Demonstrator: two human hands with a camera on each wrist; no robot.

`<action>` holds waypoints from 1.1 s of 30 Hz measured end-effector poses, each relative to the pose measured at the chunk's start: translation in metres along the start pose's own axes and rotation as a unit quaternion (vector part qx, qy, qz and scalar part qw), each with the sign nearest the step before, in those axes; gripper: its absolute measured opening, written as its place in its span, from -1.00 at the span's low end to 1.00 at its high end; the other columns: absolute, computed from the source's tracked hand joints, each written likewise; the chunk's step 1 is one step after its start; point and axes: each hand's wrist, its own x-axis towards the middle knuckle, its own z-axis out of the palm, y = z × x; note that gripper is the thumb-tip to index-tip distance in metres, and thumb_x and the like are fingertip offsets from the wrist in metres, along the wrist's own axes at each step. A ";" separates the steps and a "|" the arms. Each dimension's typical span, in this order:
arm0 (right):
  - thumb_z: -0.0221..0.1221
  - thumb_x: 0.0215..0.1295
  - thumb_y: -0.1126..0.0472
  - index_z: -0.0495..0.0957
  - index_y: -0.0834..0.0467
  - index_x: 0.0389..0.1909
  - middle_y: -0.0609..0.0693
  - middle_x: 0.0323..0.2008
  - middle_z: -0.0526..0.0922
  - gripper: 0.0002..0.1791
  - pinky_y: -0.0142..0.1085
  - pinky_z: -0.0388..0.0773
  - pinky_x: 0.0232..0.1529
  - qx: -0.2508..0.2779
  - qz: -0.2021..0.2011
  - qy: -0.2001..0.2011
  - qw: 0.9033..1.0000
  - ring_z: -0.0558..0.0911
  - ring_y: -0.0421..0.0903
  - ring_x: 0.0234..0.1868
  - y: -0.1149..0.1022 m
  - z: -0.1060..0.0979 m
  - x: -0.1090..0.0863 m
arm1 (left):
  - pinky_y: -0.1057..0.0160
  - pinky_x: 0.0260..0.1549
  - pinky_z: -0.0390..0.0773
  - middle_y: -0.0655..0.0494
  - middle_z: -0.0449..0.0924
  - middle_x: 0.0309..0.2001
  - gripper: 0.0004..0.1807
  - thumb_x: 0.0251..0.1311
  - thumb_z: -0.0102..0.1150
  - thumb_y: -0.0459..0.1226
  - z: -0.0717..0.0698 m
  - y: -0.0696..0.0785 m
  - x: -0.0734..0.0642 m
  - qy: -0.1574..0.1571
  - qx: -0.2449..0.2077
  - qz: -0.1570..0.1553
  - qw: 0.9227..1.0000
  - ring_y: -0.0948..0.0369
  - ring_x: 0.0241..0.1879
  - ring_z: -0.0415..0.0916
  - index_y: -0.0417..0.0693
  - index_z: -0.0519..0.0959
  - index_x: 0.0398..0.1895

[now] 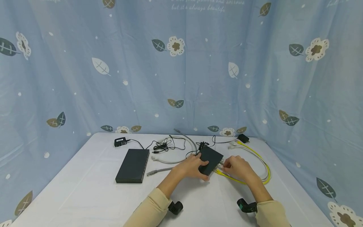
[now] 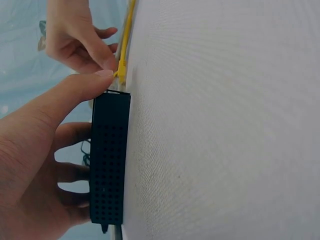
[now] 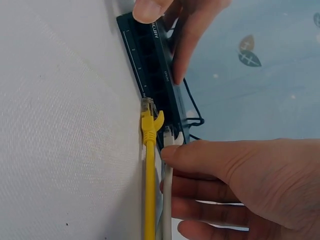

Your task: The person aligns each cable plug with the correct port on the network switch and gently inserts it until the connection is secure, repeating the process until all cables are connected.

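A small black network switch (image 1: 212, 155) lies tilted on the table, its row of ports facing right. My left hand (image 1: 191, 166) grips it, fingers spread over the top and thumb at the near edge. In the right wrist view, my right hand (image 3: 225, 175) pinches a white network cable (image 3: 168, 187) just behind its plug, which is at the port face. Beside it, the clear plug of a yellow network cable (image 3: 149, 185) is at the same face. Whether either plug is fully seated I cannot tell.
A larger black switch (image 1: 132, 165) lies to the left. Behind are a power adapter (image 1: 120, 142), a coiled black cord (image 1: 162, 146) and another adapter (image 1: 243, 138). A grey network cable (image 1: 160, 171) runs left of the small switch. A blue patterned curtain (image 1: 181, 78) hangs behind the table.
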 end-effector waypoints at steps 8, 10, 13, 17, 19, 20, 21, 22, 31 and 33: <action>0.37 0.14 0.19 0.72 0.05 -0.48 -0.18 -0.53 0.68 -0.94 -0.26 0.57 -0.40 -0.005 -0.009 0.001 1.000 0.57 -0.27 -0.50 0.002 0.002 0.003 | -0.11 0.40 0.24 -0.21 0.04 0.53 -0.14 -0.01 0.29 0.33 0.000 -0.001 0.001 0.004 0.009 0.000 1.000 -0.18 0.47 0.12 0.36 0.36 0.40; 0.37 0.15 0.18 0.72 0.05 -0.47 -0.18 -0.54 0.67 -0.94 -0.28 0.55 -0.41 -0.006 -0.010 0.000 1.000 0.56 -0.27 -0.52 0.003 0.003 0.004 | -0.11 0.39 0.24 -0.21 0.03 0.53 -0.14 -0.02 0.28 0.34 0.001 -0.001 0.001 0.004 0.008 -0.001 1.000 -0.18 0.47 0.12 0.36 0.36 0.40; 0.36 0.17 0.18 0.71 0.05 -0.48 -0.18 -0.55 0.65 -0.93 -0.30 0.53 -0.44 -0.011 -0.011 -0.002 1.000 0.55 -0.27 -0.53 0.003 0.003 0.005 | -0.12 0.40 0.23 -0.21 0.03 0.53 -0.14 -0.02 0.29 0.34 0.001 -0.001 0.002 0.004 0.005 -0.001 1.000 -0.18 0.48 0.10 0.35 0.36 0.40; 0.36 0.17 0.19 0.70 0.07 -0.49 -0.16 -0.57 0.63 -0.91 -0.31 0.51 -0.46 -0.019 -0.011 -0.003 1.000 0.53 -0.25 -0.54 0.001 0.004 0.005 | -0.12 0.42 0.19 -0.22 0.05 0.52 -0.14 -0.01 0.29 0.33 0.002 -0.002 0.002 0.007 0.009 0.003 1.000 -0.19 0.48 0.10 0.34 0.36 0.40; 0.36 0.16 0.19 0.69 0.08 -0.49 -0.15 -0.57 0.63 -0.91 -0.31 0.50 -0.46 -0.022 -0.009 -0.003 1.000 0.53 -0.24 -0.55 0.000 0.004 0.004 | -0.11 0.43 0.17 -0.22 0.06 0.52 -0.14 -0.02 0.29 0.33 0.002 -0.002 0.003 0.009 0.012 0.006 1.000 -0.19 0.48 0.11 0.33 0.37 0.40; 0.36 0.16 0.19 0.69 0.08 -0.49 -0.15 -0.58 0.62 -0.91 -0.31 0.50 -0.46 -0.023 -0.008 -0.002 1.000 0.53 -0.24 -0.55 -0.001 0.004 0.004 | -0.10 0.43 0.17 -0.22 0.07 0.52 -0.14 -0.02 0.29 0.34 0.002 -0.002 0.003 0.010 0.015 0.007 1.000 -0.18 0.47 0.12 0.33 0.37 0.39; 0.36 0.15 0.20 0.69 0.08 -0.50 -0.15 -0.58 0.62 -0.91 -0.31 0.50 -0.46 -0.025 -0.007 -0.002 1.000 0.52 -0.24 -0.55 -0.002 0.004 0.004 | -0.10 0.44 0.17 -0.22 0.07 0.51 -0.14 -0.02 0.29 0.34 0.002 -0.002 0.003 0.010 0.016 0.009 1.000 -0.18 0.47 0.12 0.33 0.37 0.39; 0.36 0.15 0.20 0.69 0.08 -0.50 -0.15 -0.58 0.62 -0.91 -0.31 0.51 -0.46 -0.025 -0.004 -0.003 1.000 0.52 -0.24 -0.55 -0.002 0.004 0.005 | -0.10 0.44 0.17 -0.22 0.08 0.51 -0.14 -0.02 0.29 0.34 0.002 -0.002 0.003 0.010 0.017 0.010 1.000 -0.18 0.47 0.12 0.33 0.37 0.39; 0.38 0.15 0.16 0.70 0.05 -0.50 -0.18 -0.58 0.62 -0.90 -0.32 0.52 -0.45 -0.018 -0.002 -0.008 1.000 0.53 -0.25 -0.55 -0.002 0.005 0.004 | -0.12 0.43 0.17 -0.24 0.06 0.52 -0.13 -0.01 0.29 0.33 0.002 -0.002 0.003 0.007 0.016 0.012 1.000 -0.20 0.48 0.10 0.29 0.37 0.40; 0.38 0.15 0.14 0.70 0.04 -0.50 -0.19 -0.57 0.63 -0.90 -0.32 0.52 -0.44 -0.008 -0.001 -0.012 1.000 0.54 -0.26 -0.54 -0.001 0.004 0.004 | -0.13 0.43 0.16 -0.23 0.05 0.52 -0.12 -0.01 0.29 0.33 0.003 -0.002 0.004 0.004 0.015 0.009 1.000 -0.20 0.48 0.09 0.30 0.36 0.40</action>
